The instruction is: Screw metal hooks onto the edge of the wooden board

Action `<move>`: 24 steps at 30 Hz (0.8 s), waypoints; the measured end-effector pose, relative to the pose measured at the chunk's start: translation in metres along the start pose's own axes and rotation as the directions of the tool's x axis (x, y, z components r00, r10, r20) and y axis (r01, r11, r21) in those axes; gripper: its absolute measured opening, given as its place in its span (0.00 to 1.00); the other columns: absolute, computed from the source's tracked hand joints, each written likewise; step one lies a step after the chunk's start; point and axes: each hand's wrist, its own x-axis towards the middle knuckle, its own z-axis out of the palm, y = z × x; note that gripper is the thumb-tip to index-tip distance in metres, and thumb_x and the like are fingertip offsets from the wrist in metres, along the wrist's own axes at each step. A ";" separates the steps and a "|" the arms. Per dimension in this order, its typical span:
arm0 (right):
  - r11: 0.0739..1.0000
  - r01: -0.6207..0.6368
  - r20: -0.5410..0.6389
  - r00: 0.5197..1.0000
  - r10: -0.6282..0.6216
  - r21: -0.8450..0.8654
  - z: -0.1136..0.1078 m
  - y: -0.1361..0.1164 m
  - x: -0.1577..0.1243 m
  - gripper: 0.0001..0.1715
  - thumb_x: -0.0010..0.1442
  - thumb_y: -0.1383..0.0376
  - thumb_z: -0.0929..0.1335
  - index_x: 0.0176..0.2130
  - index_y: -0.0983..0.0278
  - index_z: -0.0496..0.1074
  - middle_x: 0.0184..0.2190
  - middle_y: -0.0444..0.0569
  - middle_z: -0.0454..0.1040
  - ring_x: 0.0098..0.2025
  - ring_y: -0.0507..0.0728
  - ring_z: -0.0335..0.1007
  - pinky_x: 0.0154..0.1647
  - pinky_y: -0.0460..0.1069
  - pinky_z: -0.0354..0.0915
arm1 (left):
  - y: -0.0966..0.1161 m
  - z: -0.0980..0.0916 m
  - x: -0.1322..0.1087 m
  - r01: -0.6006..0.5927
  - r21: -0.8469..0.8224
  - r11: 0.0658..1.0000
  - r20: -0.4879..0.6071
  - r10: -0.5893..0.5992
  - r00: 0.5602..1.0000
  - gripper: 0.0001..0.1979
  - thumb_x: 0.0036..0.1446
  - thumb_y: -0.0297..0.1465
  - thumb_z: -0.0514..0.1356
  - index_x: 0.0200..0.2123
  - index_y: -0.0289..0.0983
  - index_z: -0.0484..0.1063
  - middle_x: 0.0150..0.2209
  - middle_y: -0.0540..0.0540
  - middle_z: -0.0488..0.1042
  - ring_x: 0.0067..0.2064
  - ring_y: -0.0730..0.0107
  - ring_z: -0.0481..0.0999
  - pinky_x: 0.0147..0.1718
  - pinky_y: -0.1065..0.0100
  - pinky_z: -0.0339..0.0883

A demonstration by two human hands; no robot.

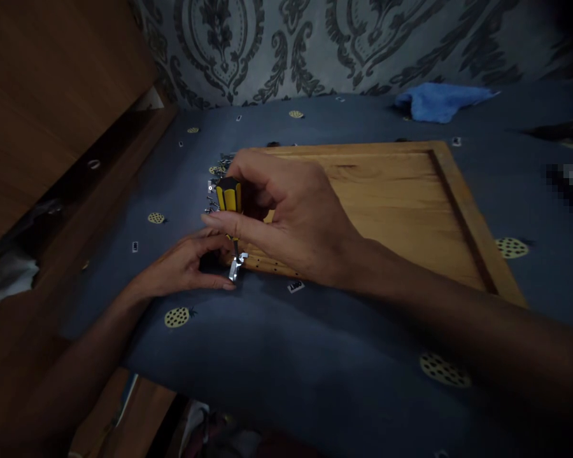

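Observation:
My right hand [291, 216] is closed round a screwdriver [229, 194] with a yellow and black handle. Its shaft points down, and the tip meets a small shiny metal bracket [235, 267] at the near left corner of a framed wooden panel [386, 191]. My left hand [184, 264] lies beside that corner, with the thumb against the bracket and the index finger close to the shaft. The other left fingers are partly hidden behind. Small dark holes run along the panel's near edge.
Several loose screws and metal fittings [212, 205] lie left of the panel. A blue cloth [442, 102] rests at the back right on the pineapple-print sheet [315, 356]. Wooden furniture [52, 83] stands at the left, and a patterned wall [277, 51] closes off the back.

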 end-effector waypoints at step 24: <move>0.999 0.022 0.127 0.992 -0.025 0.026 -0.009 -0.012 0.003 0.12 0.67 0.64 0.72 0.34 0.62 0.65 0.29 0.39 0.66 0.32 0.50 0.63 0.35 0.48 0.60 | -0.002 0.004 0.000 0.014 -0.040 0.999 -0.010 -0.015 1.000 0.23 0.58 0.52 0.70 0.43 0.40 0.78 0.41 0.46 0.79 0.47 0.55 0.80 0.52 0.54 0.75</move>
